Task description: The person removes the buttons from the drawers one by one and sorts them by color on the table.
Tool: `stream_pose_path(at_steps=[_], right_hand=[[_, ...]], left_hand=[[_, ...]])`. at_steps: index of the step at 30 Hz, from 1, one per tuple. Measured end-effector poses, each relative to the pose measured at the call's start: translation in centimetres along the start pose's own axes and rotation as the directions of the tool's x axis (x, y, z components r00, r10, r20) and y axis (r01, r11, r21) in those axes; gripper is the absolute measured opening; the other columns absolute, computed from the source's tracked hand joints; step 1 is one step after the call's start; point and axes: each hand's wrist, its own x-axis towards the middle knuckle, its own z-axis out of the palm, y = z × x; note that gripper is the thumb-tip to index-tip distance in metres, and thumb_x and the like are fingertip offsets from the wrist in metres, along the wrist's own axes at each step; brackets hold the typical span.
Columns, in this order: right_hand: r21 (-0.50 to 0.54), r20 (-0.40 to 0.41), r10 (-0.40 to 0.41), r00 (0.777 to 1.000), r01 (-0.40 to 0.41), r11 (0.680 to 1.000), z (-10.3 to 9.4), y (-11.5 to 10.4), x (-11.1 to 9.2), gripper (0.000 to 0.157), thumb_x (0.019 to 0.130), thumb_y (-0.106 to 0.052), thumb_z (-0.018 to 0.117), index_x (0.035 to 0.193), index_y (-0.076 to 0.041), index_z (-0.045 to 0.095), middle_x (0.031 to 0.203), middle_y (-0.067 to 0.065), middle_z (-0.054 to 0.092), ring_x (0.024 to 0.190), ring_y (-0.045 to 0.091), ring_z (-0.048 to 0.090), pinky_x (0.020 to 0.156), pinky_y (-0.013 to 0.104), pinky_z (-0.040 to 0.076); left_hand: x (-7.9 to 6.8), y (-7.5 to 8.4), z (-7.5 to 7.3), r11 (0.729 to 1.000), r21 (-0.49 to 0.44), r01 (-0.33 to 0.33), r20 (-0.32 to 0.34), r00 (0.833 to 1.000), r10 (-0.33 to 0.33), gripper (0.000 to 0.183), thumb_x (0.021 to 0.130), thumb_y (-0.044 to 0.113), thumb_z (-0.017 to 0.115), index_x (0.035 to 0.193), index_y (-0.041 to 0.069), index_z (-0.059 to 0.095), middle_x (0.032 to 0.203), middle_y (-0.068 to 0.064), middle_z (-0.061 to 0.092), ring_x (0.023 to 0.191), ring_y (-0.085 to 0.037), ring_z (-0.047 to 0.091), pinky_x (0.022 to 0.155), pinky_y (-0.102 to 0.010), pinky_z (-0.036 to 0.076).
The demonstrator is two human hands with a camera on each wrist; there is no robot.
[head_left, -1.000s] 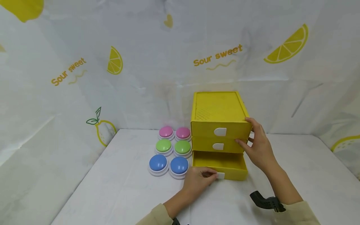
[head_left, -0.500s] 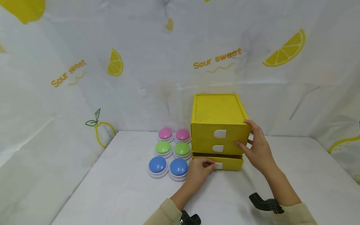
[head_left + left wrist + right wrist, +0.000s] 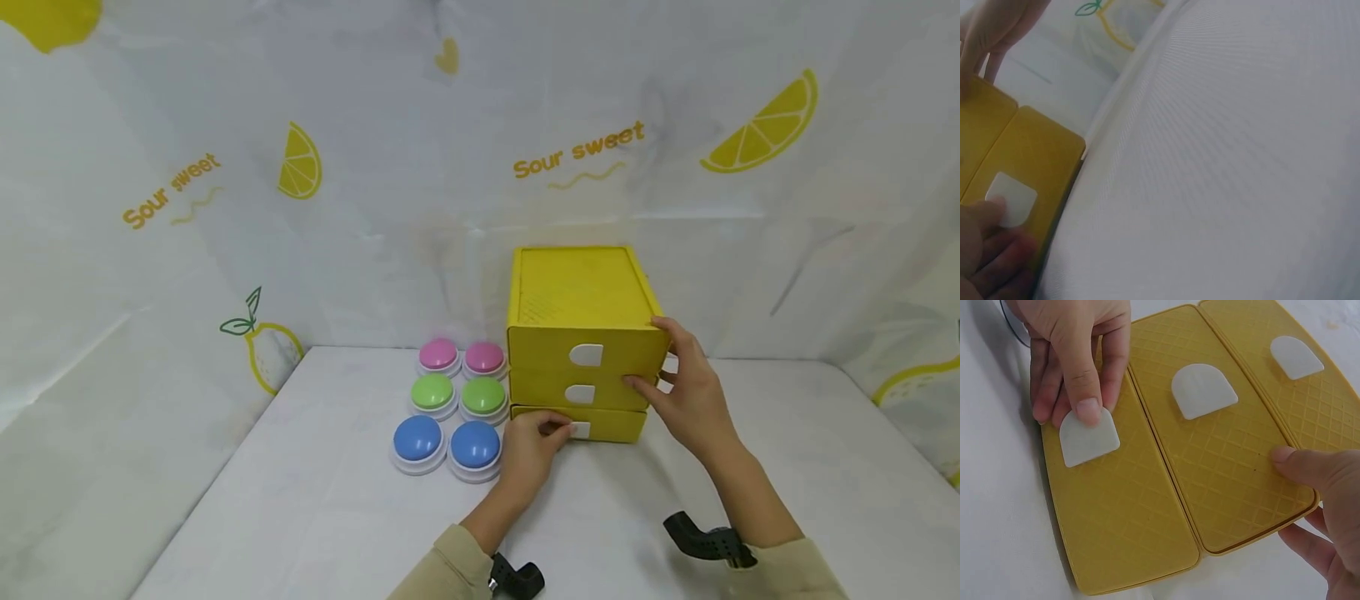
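Observation:
A yellow drawer cabinet with three stacked drawers, each with a white tab, stands on the white table. My left hand pinches the white tab of the bottom drawer; in the right wrist view its thumb lies on the tab's face. That drawer sits pushed in, about level with the others. With my right hand I grip the cabinet's right edge, the thumb on the middle drawer's front and the other fingers around the side. The inside of every drawer is hidden.
Left of the cabinet, round push buttons stand in pairs: pink, green and blue, all on white bases. One blue button is close to my left hand. A lemon-printed white cloth hangs behind the table.
The bottom drawer, open a second ago, has slid back into the cabinet, and my left hand has moved inward with its tab. My right hand has kept its hold on the cabinet's edge.

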Motion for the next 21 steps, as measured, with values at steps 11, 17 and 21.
stream_pose_path(at_steps=[11,17,21], right_hand=[[-0.022,-0.038,0.013,0.999,-0.014,1.0,-0.48,-0.35,-0.54,0.093,0.077,0.005,0.083,0.153,-0.01,0.031,0.138,0.03,0.051,0.112,0.05,0.058,0.074,0.06,0.057],[-0.026,-0.01,0.049,0.999,-0.049,0.998,-0.65,-0.46,-0.96,0.093,0.079,0.003,0.082,0.154,-0.012,0.028,0.139,0.028,0.049,0.113,0.049,0.057,0.077,0.06,0.057],[-0.024,-0.006,0.048,0.999,-0.048,0.999,-0.67,-0.28,-1.05,0.096,0.08,0.003,0.082,0.156,-0.013,0.026,0.14,0.028,0.048,0.114,0.049,0.057,0.077,0.06,0.057]], left_hand=[[-0.61,0.32,0.37,1.0,-0.013,0.006,0.011,1.0,-0.006,0.007,0.089,0.021,0.078,0.092,0.015,0.08,0.086,0.004,0.078,0.075,0.005,0.064,0.067,-0.012,0.053],[-0.96,0.52,0.24,1.0,0.007,0.0,0.044,0.999,-0.001,0.006,0.091,0.018,0.075,0.093,0.013,0.08,0.086,0.003,0.077,0.074,0.005,0.063,0.066,-0.013,0.053],[-0.82,0.8,-0.3,0.998,0.057,-0.008,0.093,0.996,0.003,0.009,0.093,0.018,0.074,0.096,0.012,0.079,0.086,0.003,0.077,0.075,0.004,0.065,0.067,-0.013,0.054]])
